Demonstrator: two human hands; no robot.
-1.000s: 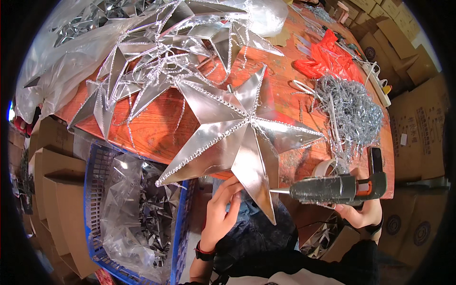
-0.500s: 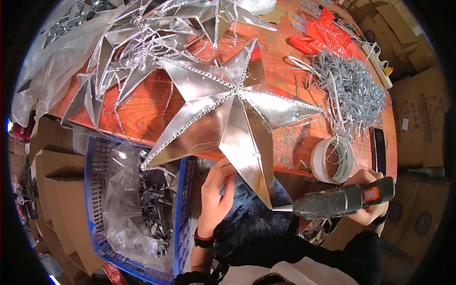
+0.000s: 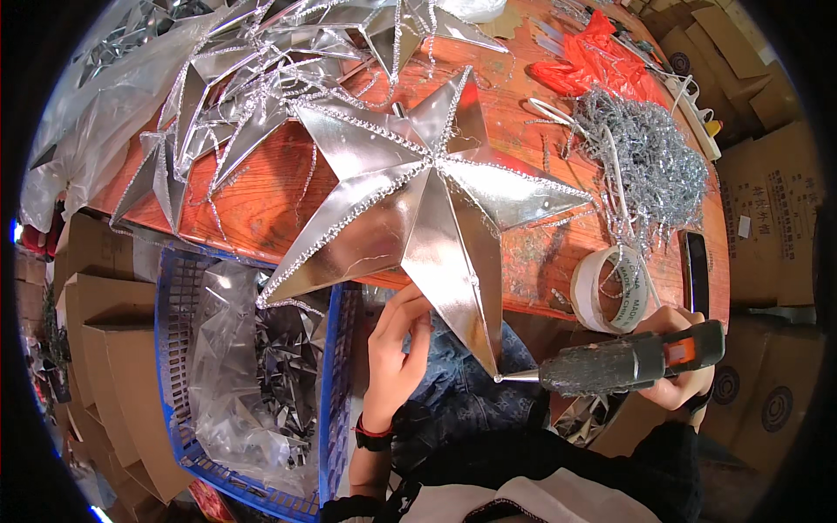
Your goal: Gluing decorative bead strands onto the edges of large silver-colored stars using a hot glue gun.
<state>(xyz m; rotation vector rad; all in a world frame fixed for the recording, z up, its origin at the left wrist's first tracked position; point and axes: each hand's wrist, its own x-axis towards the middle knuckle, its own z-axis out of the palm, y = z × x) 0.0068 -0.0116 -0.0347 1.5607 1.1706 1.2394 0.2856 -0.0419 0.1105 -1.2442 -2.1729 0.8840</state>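
Observation:
A large silver five-pointed star (image 3: 375, 222) leans over the table's near edge, glittering trim running along the ridges of most of its arms. My left hand (image 3: 399, 357) is closed at its lower edge, fingertips hidden behind the star. In my right hand (image 3: 684, 357) is a dark glue gun (image 3: 602, 366), pointing left. Its metal nozzle meets the tip of the star's lowest arm, where a small shiny dot shows. That arm's ridge has no trim along most of its length.
Trimmed silver stars (image 3: 240, 113) pile up at the back left of the red-brown table (image 3: 532, 270). A tangle of silver trim (image 3: 649, 166), a tape roll (image 3: 602, 292), a phone (image 3: 694, 272) and a red plastic bag (image 3: 597, 61) lie right. Below left stands a blue basket (image 3: 331, 392).
The star's lowest tip has shifted slightly up and left, and the nozzle has followed it. A small shiny dot now shows at the tip. Both hands keep their hold.

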